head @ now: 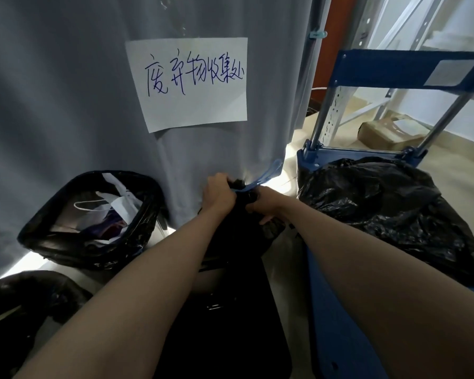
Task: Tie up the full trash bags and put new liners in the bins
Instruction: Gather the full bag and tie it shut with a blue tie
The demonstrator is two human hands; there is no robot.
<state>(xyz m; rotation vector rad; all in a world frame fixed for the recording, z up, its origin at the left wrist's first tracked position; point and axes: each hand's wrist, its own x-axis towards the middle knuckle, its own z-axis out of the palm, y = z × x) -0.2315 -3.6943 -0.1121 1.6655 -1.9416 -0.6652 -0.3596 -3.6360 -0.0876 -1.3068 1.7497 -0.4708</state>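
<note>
A black trash bag stands in front of me, its neck gathered at the top. My left hand grips the bunched neck. A blue drawstring runs from the neck up to the right. My right hand grips the bag's neck just right of the left hand; its fingertips are hidden in the plastic. To the left stands an open bin with a black liner, with paper and white cord inside. A full black bag lies on the blue cart at right.
A grey curtain with a handwritten paper sign hangs straight ahead. The blue hand cart with its metal handle frame stands at right. Another black bag sits at lower left. A cardboard box lies on the floor behind metal shelving.
</note>
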